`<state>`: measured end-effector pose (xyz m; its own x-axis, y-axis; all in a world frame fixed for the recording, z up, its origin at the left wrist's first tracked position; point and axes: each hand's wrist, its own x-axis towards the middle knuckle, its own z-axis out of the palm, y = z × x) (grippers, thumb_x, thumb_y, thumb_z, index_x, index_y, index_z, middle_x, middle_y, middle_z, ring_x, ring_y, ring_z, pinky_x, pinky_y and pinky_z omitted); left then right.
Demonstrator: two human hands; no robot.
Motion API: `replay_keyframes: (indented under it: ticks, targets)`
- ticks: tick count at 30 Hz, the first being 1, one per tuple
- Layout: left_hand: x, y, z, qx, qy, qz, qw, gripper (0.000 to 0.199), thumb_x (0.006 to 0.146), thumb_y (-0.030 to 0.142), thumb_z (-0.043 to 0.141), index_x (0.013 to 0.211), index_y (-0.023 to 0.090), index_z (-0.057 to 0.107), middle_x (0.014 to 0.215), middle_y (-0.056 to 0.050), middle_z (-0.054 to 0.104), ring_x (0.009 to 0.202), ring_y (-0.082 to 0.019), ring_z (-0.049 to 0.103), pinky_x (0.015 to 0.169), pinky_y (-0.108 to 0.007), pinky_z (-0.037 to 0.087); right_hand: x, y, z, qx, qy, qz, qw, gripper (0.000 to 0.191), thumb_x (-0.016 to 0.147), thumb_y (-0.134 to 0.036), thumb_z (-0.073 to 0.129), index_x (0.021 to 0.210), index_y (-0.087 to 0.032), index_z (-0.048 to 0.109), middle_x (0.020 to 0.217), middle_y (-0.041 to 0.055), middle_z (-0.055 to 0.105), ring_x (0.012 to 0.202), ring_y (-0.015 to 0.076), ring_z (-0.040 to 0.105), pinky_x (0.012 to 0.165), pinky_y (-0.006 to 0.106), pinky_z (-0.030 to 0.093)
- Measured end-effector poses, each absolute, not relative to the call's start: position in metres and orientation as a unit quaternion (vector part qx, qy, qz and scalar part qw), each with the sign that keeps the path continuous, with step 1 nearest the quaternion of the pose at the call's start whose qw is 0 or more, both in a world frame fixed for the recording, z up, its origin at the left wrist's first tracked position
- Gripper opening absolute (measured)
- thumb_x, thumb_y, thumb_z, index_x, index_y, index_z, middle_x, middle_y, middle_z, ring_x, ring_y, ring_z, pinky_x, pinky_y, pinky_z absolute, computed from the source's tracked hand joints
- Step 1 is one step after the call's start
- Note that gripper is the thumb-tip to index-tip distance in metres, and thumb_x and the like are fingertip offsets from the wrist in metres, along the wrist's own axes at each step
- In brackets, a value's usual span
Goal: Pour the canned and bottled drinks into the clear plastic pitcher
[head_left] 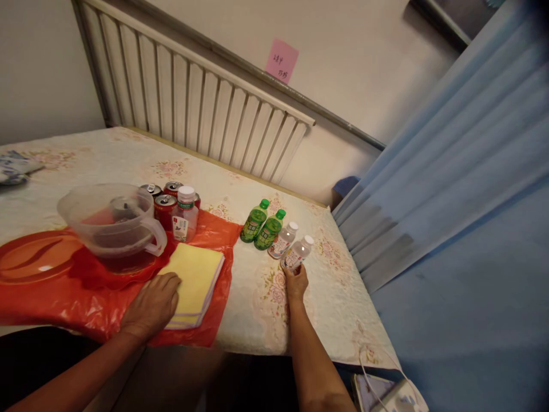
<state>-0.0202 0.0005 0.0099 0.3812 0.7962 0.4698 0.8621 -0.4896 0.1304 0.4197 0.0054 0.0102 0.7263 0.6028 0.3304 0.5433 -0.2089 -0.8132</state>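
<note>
My right hand [297,281] grips the lower part of a clear bottle with a white cap [297,253], at the right end of a row. Beside it stand another white-capped clear bottle [283,240] and two green bottles [269,230]. My left hand [155,300] rests at the left edge of a folded yellow cloth [195,280], its fingers curled; whether it grips the cloth is hidden. The cloth lies on a red plastic sheet [223,297].
A clear plastic jug [105,229] stands on the red sheet beside an orange lid [34,256]. Several dark and red cans [165,209] and a white-capped bottle [186,217] are behind the cloth. A radiator [193,103] lines the wall; a blue curtain [450,171] hangs right.
</note>
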Motion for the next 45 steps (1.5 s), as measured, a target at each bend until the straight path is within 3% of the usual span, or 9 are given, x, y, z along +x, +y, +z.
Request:
replay_keyframes:
  ticks: [31,45]
  targets:
    - [-0.0204,0.0003,0.0096,-0.819,-0.504,-0.273,0.035,0.027,0.091,0.024,0.045,0.108,0.019,0.066,0.117,-0.014,0.069,0.107,-0.030,0.063,0.093,-0.046,0.048,0.4224,0.0122,0.0084,-0.794,-0.383,-0.009,0.472,0.040,0.068,-0.048,0.072,0.094,-0.019,0.067,0.086,0.0078,0.073,0.072,0.0223,0.060,0.065,0.029,0.041]
    - [-0.0202,0.0006,0.0090,-0.822,-0.497,-0.273,0.045,0.026,0.092,0.021,0.045,0.107,0.017,0.065,0.115,-0.014,0.069,0.107,-0.030,0.063,0.092,-0.045,0.048,0.4228,0.0128,0.0083,-0.791,-0.387,-0.007,0.474,0.041,0.067,-0.047,0.073,0.096,-0.018,0.066,0.093,0.0094,0.074,0.076,0.0234,0.063,0.067,0.029,0.043]
